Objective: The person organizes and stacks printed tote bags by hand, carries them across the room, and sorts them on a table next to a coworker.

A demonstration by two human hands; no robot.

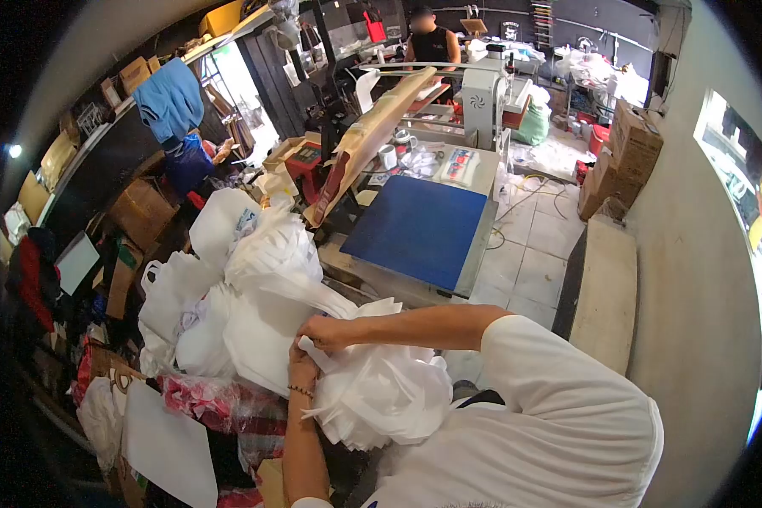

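Observation:
My right hand (328, 334) reaches across from the right, its fingers closed on the gathered end of a bundle of white sheets (383, 389). Just below it, my left hand (302, 369), with a beaded bracelet at the wrist, is closed at the same gathered end, close against the right. The bundle fans out in many thin layers, fabric or paper, against my body. I cannot tell whether a separate tie is between the fingers. Beyond my hands lies another pile of white sheets (273, 254), partly bunched.
A heat-press-like machine (481, 102) with a blue flat pad (416, 227) stands ahead. Cardboard boxes (633, 144) are stacked at the right wall. At left are cluttered shelves, a white board (171, 440) and plastic-wrapped red material (220, 402). Another person (433, 46) stands at the back.

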